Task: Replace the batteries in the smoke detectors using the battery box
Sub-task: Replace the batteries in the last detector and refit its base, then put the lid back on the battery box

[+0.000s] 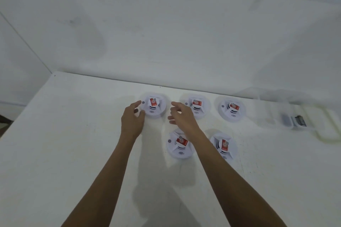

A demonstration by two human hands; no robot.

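You will find no readable text here: each of the smoke detectors (pixel 154 106) on your desk (pixel 73 134) carries a red label (pixel 153 101) with a round white mark, its lettering too blurred

White table (pixel 73 143) w/ 5 smoke detectors (pixel 232 109), batt box (pixel 295 120)

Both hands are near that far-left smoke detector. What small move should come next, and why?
Probably close both hands on the far-left smoke detector and pick it up. The left hand is open at its left rim, the right hand open just to its right, neither holding anything. It lies face up.
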